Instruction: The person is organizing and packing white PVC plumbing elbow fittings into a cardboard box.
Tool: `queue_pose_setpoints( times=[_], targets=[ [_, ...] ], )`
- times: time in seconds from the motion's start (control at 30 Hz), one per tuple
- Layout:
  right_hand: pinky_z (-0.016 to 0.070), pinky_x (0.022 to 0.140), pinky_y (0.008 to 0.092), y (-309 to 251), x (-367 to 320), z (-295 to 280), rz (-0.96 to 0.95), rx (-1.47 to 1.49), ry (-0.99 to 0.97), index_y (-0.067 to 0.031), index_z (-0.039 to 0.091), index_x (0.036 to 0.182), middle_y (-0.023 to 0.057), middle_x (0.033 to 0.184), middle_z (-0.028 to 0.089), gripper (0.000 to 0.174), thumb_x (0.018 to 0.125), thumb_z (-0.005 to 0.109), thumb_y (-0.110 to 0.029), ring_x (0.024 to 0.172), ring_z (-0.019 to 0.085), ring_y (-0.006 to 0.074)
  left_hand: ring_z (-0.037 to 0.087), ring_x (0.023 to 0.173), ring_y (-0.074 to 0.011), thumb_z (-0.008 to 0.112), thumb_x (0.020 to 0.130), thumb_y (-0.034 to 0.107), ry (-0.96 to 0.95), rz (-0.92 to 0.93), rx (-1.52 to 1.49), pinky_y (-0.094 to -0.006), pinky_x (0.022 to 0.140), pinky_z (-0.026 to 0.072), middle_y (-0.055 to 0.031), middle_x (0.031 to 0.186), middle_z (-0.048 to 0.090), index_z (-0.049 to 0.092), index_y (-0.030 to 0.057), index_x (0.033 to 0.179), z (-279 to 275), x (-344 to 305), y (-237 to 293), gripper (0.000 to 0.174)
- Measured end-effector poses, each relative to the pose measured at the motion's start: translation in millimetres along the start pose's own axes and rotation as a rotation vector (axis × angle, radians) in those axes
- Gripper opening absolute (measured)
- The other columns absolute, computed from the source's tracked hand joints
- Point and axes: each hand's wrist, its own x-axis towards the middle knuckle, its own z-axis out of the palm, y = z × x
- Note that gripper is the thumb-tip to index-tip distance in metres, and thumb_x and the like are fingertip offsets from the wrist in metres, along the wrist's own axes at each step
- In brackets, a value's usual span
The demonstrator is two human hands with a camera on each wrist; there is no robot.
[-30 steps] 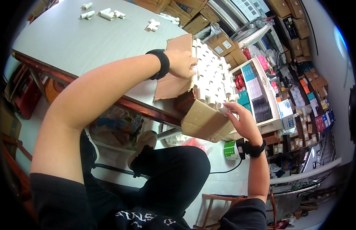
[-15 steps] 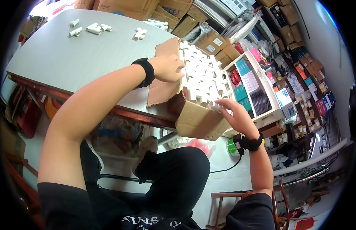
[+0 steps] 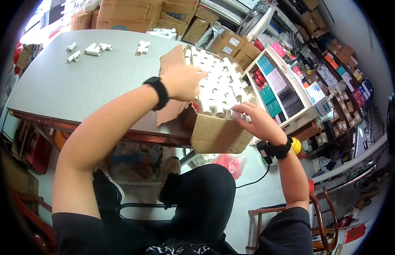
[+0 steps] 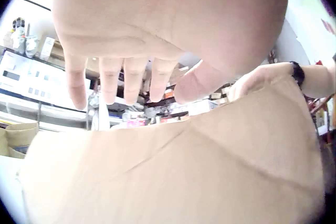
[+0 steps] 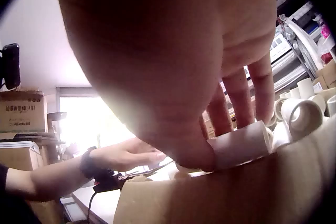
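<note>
An open cardboard box (image 3: 221, 135) full of white plastic pipe fittings (image 3: 212, 91) stands at the table's right edge, its flaps folded out. My right hand (image 3: 262, 124) holds a white pipe fitting (image 3: 233, 114) at the near right corner of the box, thumb on one side and fingers on the other. The right wrist view shows this fitting (image 5: 239, 145) lying along the box wall. My left hand (image 3: 184, 81) is over the left side of the box, above the raised flap (image 4: 173, 171). In the left wrist view its fingers (image 4: 110, 79) extend loosely, with nothing in the palm.
Several white tee fittings (image 3: 93, 49) lie on the grey table (image 3: 104, 80). A white wooden tray (image 3: 306, 111) with teal boxes stands right of the carton. Behind are stacked cartons (image 3: 129, 15); a stool (image 3: 323, 216) is at the lower right.
The head view has shifted. My left hand has come away from the box's left edge and its fingers have straightened. My right hand keeps hold of the fitting at the corner.
</note>
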Motion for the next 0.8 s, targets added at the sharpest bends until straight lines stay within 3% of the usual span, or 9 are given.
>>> queue_pose_setpoints(
  times=[0.03, 0.2, 0.3, 0.4, 0.47, 0.5, 0.57, 0.63, 0.8],
  targets=[
    [0.0487, 0.087, 0.0388, -1, 1, 1, 0.006, 0.003, 0.008, -0.0060, 0.061, 0.115, 0.0152, 0.106, 0.062, 0.030, 0.085, 0.062, -0.008, 0.099, 0.061, 0.0348, 0.057, 0.111, -0.0353, 0.048, 0.090, 0.023, 0.051, 0.087, -0.005, -0.0432, 0.094, 0.0468, -0.0188, 0.119, 0.059, 0.057, 0.0055, 0.122, 3, 7, 11, 0.037],
    [0.0490, 0.083, 0.0400, 3, 5, 9, -0.004, 0.006, 0.040, -0.0050, 0.059, 0.111, 0.0162, 0.100, 0.063, 0.028, 0.084, 0.063, -0.006, 0.096, 0.061, 0.0360, 0.056, 0.119, -0.0281, 0.049, 0.092, 0.051, -0.259, 0.150, 0.088, -0.0432, 0.091, 0.0484, -0.0143, 0.132, 0.055, 0.061, 0.0089, 0.119, 22, 44, 70, 0.051],
    [0.0489, 0.082, 0.0408, -1, 4, 7, 0.001, -0.047, 0.027, -0.0036, 0.058, 0.109, 0.0171, 0.101, 0.062, 0.029, 0.081, 0.066, -0.005, 0.096, 0.060, 0.0381, 0.061, 0.111, -0.0279, 0.055, 0.088, 0.040, -0.816, -0.047, -0.030, -0.0422, 0.088, 0.0481, -0.0128, 0.123, 0.063, 0.063, 0.0149, 0.119, -11, 61, 85, 0.041],
    [0.0503, 0.084, 0.0391, -5, 1, 4, 0.011, 0.019, 0.107, -0.0019, 0.056, 0.111, 0.0164, 0.101, 0.063, 0.032, 0.080, 0.065, 0.000, 0.098, 0.063, 0.0336, 0.063, 0.107, -0.0285, 0.058, 0.082, 0.030, -0.765, -0.180, -0.158, -0.0422, 0.088, 0.0469, -0.0132, 0.115, 0.067, 0.061, 0.0179, 0.126, 12, 62, 71, 0.045],
    [0.0512, 0.086, 0.0380, -5, -3, -3, 0.082, 0.091, 0.192, -0.0013, 0.053, 0.114, 0.0157, 0.100, 0.063, 0.036, 0.080, 0.064, 0.002, 0.101, 0.064, 0.0296, 0.061, 0.111, -0.0286, 0.059, 0.080, 0.027, -0.747, -0.114, -0.130, -0.0434, 0.091, 0.0449, -0.0134, 0.121, 0.064, 0.057, 0.0192, 0.131, 30, 71, 59, 0.052],
    [0.0520, 0.087, 0.0344, 11, -8, -2, 0.103, 0.213, 0.247, -0.0021, 0.049, 0.120, 0.0135, 0.104, 0.062, 0.041, 0.081, 0.062, 0.004, 0.105, 0.063, 0.0221, 0.060, 0.112, -0.0287, 0.060, 0.079, 0.026, -0.739, -0.081, -0.118, -0.0440, 0.093, 0.0439, -0.0134, 0.124, 0.063, 0.055, 0.0199, 0.134, 40, 75, 54, 0.056],
    [0.0518, 0.087, 0.0314, 6, -11, -2, 0.164, 0.582, 0.366, -0.0026, 0.047, 0.123, 0.0121, 0.111, 0.060, 0.044, 0.082, 0.060, 0.006, 0.109, 0.060, 0.0186, 0.064, 0.089, -0.0248, 0.050, 0.082, 0.023, -0.604, -0.044, -0.121, -0.0395, 0.078, 0.0500, -0.0122, 0.102, 0.068, 0.066, 0.0102, 0.110, 56, 77, 45, 0.034],
    [0.0491, 0.090, 0.0279, 5, -14, -4, 0.203, 0.711, 0.308, -0.0017, 0.049, 0.120, 0.0080, 0.113, 0.058, 0.037, 0.086, 0.060, 0.006, 0.107, 0.059, 0.0152, 0.067, 0.078, -0.0227, 0.046, 0.084, 0.022, -0.534, -0.038, -0.153, -0.0373, 0.070, 0.0530, -0.0121, 0.091, 0.070, 0.071, 0.0050, 0.098, 68, 79, 41, 0.033],
    [0.0462, 0.090, 0.0249, 28, -20, 16, 0.239, 0.719, 0.229, -0.0012, 0.053, 0.117, 0.0047, 0.113, 0.059, 0.031, 0.089, 0.065, 0.001, 0.106, 0.058, 0.0112, 0.067, 0.080, -0.0223, 0.047, 0.083, 0.022, -0.529, -0.053, -0.179, -0.0374, 0.072, 0.0530, -0.0136, 0.094, 0.070, 0.070, 0.0038, 0.100, 74, 80, 36, 0.034]
  ],
)
